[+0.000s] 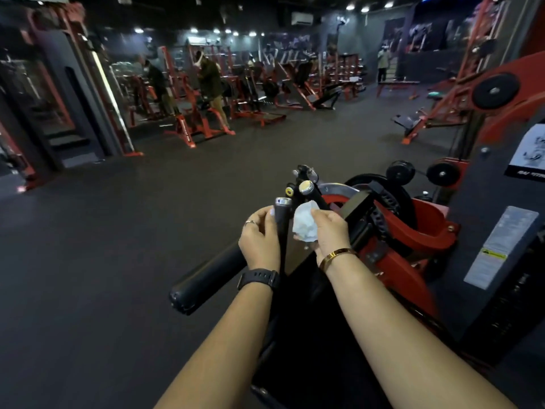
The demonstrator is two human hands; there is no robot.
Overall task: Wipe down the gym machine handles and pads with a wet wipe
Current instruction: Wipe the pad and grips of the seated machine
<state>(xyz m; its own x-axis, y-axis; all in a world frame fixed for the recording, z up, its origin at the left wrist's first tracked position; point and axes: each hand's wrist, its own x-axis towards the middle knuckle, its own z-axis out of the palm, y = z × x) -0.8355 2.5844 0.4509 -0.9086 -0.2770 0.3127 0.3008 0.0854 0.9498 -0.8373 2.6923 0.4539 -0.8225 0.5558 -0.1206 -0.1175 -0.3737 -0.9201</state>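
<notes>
The wet wipe (306, 222) is a crumpled white wad in my right hand (331, 233), whose grip is closed on it with the fingers over the top. The thumb is hidden behind the wad. The wipe sits between 2 black handles, against the right handle (306, 188), and covers its shaft below the chrome cap. I cannot tell how firmly it presses.

My left hand (259, 239) has its grip curled round the left handle (282, 216) just under its chrome cap, thumb out of sight. At near left a black roller pad (206, 277) juts out, its inner end hidden behind the left wrist. The area below my forearms is too dark to read.

On the right, the red machine (433, 228) is cut off by the edge, and its label (498, 249) is blurred. At far left, 2 people (211, 81) stand among blurred red equipment.
</notes>
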